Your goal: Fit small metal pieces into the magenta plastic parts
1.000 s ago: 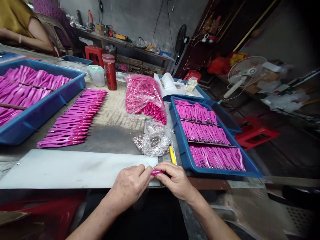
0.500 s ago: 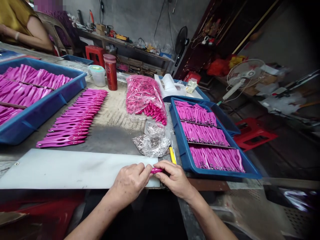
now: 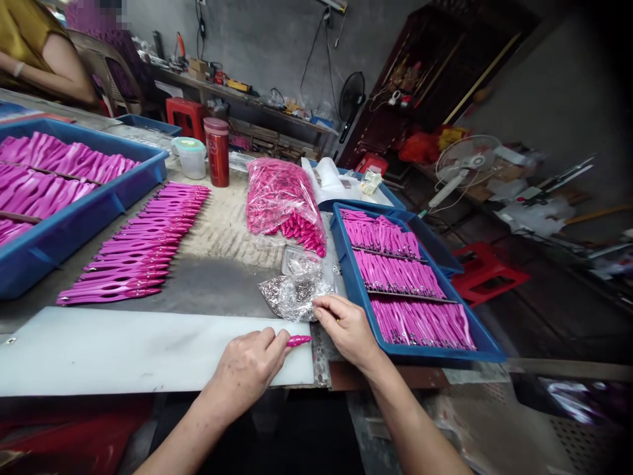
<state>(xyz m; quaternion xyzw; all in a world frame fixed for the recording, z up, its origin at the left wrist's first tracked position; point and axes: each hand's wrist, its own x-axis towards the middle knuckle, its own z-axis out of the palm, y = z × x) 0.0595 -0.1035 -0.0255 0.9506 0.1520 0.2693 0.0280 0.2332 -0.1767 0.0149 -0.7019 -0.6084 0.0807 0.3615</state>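
Over the link I saw a grey wall [image 3: 267, 46] behind a cluttered bench [image 3: 270, 105], a red stool [image 3: 184, 107] near it, and a black fan [image 3: 352, 95] beside a dark-red cabinet [image 3: 438, 49].

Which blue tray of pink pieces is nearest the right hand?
Right tray, just beside the right hand; left tray sits beyond the row of pink pieces.

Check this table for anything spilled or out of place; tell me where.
Mild untidiness only: by the right hand, small metal parts sit in crumpled clear plastic, and behind it pink pieces bunch at a bag's mouth. They look odd next to the neatly lined-up pink handles. No damage is evident.
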